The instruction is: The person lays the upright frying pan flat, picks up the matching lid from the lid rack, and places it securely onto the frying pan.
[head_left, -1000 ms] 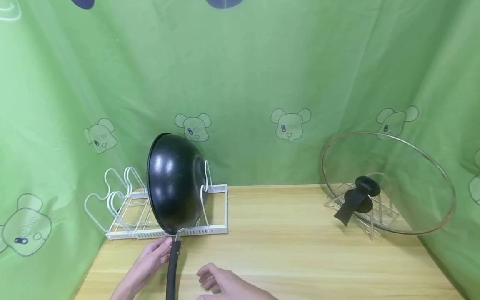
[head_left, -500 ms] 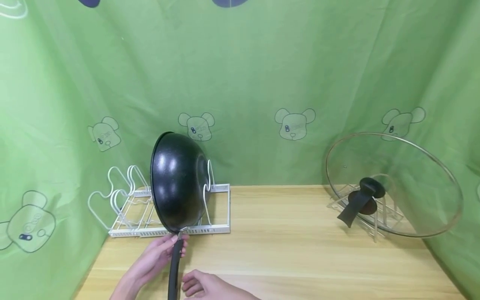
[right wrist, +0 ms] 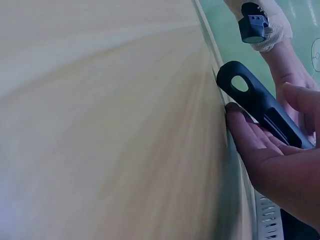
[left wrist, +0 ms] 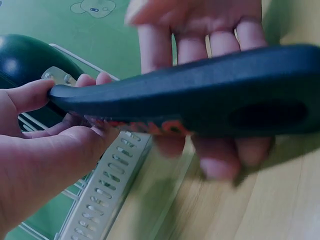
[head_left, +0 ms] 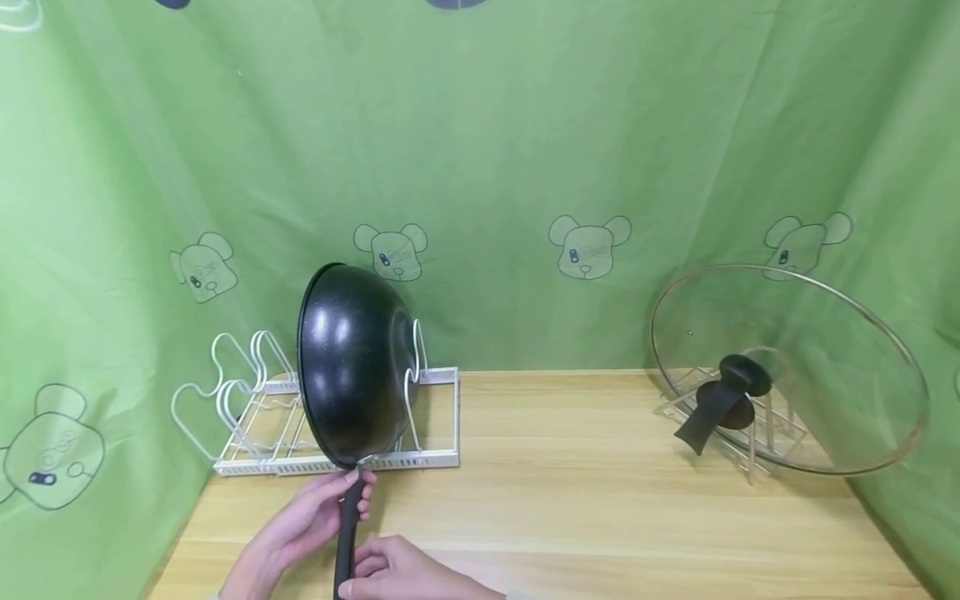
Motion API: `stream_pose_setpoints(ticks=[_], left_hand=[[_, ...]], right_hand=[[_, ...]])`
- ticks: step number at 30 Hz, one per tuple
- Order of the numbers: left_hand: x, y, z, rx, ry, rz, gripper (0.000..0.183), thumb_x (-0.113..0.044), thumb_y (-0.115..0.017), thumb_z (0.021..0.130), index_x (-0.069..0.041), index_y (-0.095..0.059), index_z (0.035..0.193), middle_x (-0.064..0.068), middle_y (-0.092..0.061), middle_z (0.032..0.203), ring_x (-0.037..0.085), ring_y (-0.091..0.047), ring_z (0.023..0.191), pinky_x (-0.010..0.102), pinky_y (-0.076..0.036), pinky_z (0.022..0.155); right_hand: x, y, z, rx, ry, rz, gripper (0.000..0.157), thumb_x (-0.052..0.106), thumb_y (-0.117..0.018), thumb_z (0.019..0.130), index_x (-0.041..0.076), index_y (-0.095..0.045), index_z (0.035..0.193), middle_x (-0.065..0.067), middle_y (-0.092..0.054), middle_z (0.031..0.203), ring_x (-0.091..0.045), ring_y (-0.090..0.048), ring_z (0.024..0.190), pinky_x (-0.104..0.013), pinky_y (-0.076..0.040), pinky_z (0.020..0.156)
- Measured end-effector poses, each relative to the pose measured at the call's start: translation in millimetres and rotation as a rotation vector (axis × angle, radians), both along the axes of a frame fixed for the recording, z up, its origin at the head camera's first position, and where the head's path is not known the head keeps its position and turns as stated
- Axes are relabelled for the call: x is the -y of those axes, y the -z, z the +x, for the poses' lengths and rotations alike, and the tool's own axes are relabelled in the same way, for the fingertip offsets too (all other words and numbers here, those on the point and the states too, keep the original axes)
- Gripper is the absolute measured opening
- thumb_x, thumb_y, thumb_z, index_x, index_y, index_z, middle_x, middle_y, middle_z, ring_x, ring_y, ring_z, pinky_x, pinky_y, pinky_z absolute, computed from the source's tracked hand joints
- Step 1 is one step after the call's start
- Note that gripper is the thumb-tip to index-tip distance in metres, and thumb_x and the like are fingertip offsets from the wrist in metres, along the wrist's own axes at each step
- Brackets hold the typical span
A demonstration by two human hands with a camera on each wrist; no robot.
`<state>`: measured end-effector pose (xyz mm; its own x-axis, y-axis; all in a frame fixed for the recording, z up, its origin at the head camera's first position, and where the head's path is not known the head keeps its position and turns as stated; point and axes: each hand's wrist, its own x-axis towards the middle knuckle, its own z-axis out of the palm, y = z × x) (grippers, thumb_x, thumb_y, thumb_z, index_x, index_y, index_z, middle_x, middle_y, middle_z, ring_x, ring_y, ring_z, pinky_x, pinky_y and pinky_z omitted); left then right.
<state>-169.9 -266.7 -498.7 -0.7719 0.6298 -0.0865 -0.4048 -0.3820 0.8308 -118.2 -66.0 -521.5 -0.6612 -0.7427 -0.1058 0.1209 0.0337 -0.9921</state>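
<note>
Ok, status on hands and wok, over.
Left hand grips handle beside wok; right hand nearer free end. Wok on edge in rack. No obstruction seen.

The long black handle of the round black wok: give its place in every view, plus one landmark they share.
Head: the long black handle runs down to the bottom edge, left of centre.
Left wrist: the handle spans the middle, holed end at the right.
Right wrist: the handle slants through the upper right, holed end uppermost.
Shared landmark: the white slotted rack rail.
</note>
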Motion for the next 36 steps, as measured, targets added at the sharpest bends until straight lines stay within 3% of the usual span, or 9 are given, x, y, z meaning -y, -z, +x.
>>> stream_pose_setpoints(ticks=[10, 16, 20, 23, 28, 36], left_hand=[[-4.8, 2.7, -7.1, 0.041, 0.067, 0.048, 0.024, -0.012, -0.027, 0.104, -0.006, -0.051, 0.106, 0.001, -0.051, 0.094, 0.013, -0.048, 0.084, 0.025, -0.041, 0.079], [-8.4, 3.3, -8.1, 0.048, 0.109, 0.095, 0.026, -0.011, -0.023, 0.104, -0.009, -0.048, 0.100, 0.000, -0.047, 0.089, 0.013, -0.047, 0.078, 0.023, -0.040, 0.074], [-11.6, 1.3, -9.8, 0.031, 0.111, 0.121, 0.024, -0.010, -0.022, 0.104, -0.013, -0.046, 0.099, -0.001, -0.046, 0.089, 0.012, -0.046, 0.077, 0.023, -0.040, 0.072], [-12.5, -0.7, -11.1, 0.025, 0.119, 0.108, 0.023, -0.012, -0.023, 0.104, -0.014, -0.044, 0.097, -0.001, -0.045, 0.088, 0.011, -0.046, 0.075, 0.022, -0.040, 0.069], [-12.0, -2.4, -11.4, 0.022, 0.146, 0.057, 0.024, -0.017, -0.025, 0.105, -0.014, -0.046, 0.094, -0.003, -0.045, 0.084, 0.009, -0.044, 0.069, 0.021, -0.041, 0.066], [-12.2, -2.5, -12.2, 0.014, 0.159, 0.062, 0.025, -0.014, -0.024, 0.105, -0.014, -0.045, 0.092, -0.004, -0.041, 0.080, 0.008, -0.042, 0.066, 0.021, -0.039, 0.064]], right_hand=[[13.5, 7.7, -4.4, 0.031, 0.029, -0.014, 0.012, 0.019, -0.067, 0.085, 0.010, -0.066, 0.093, 0.005, -0.068, 0.075, -0.003, -0.059, 0.068, -0.017, -0.048, 0.063], [17.4, 10.3, -5.3, 0.059, -0.032, -0.041, 0.021, 0.019, -0.065, 0.088, 0.000, -0.066, 0.095, 0.009, -0.064, 0.072, -0.001, -0.056, 0.064, -0.015, -0.043, 0.056], [21.7, 9.9, -4.1, 0.044, -0.003, -0.020, 0.019, 0.020, -0.066, 0.086, 0.002, -0.067, 0.090, 0.009, -0.062, 0.068, -0.001, -0.054, 0.060, -0.015, -0.042, 0.055], [25.2, 9.0, -3.2, 0.045, 0.024, 0.006, 0.014, 0.021, -0.068, 0.084, 0.007, -0.066, 0.084, 0.008, -0.060, 0.065, -0.003, -0.053, 0.058, -0.017, -0.042, 0.054], [32.6, 8.8, -2.6, 0.069, 0.024, 0.001, 0.017, 0.019, -0.067, 0.083, 0.003, -0.064, 0.081, 0.009, -0.055, 0.064, -0.004, -0.051, 0.060, -0.017, -0.041, 0.057], [39.2, 11.8, -0.6, 0.253, 0.015, -0.067, 0.013, 0.018, -0.063, 0.085, 0.015, -0.060, 0.073, 0.008, -0.054, 0.063, -0.004, -0.048, 0.053, -0.016, -0.038, 0.050]])
